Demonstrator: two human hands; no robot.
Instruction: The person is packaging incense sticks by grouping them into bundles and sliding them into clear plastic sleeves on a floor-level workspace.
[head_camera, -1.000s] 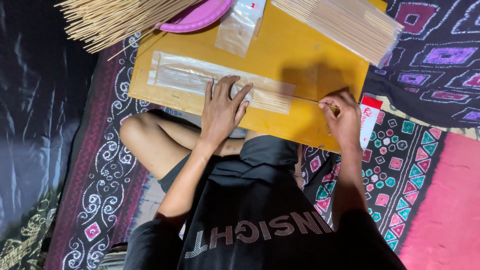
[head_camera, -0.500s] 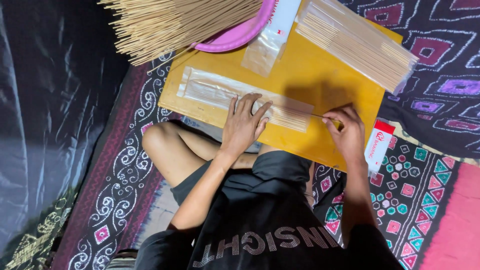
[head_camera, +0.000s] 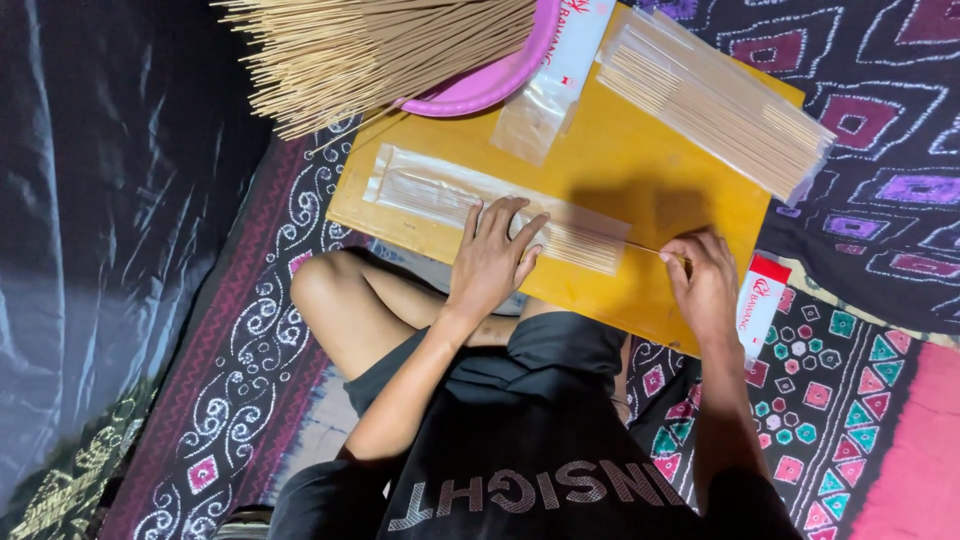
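A clear plastic sleeve (head_camera: 490, 207) partly filled with thin pale sticks lies flat on a yellow board (head_camera: 640, 160) across the person's lap. The left hand (head_camera: 495, 258) rests palm-down on the sleeve's middle, fingers spread and extended, pressing it flat. The right hand (head_camera: 705, 280), just beyond the sleeve's open end, has its fingers curled shut around the tips of a few sticks (head_camera: 645, 249) entering that end; how many cannot be told. Farther up the board lie an empty sleeve (head_camera: 545, 100) and a stack of filled sleeves (head_camera: 720, 100). A pink bowl (head_camera: 500, 75), cut off by the top edge, holds a loose sheaf of sticks (head_camera: 370, 50). A red-and-white packet (head_camera: 760, 300) is partly hidden beneath the board's edge, on patterned cloth (head_camera: 860, 230).
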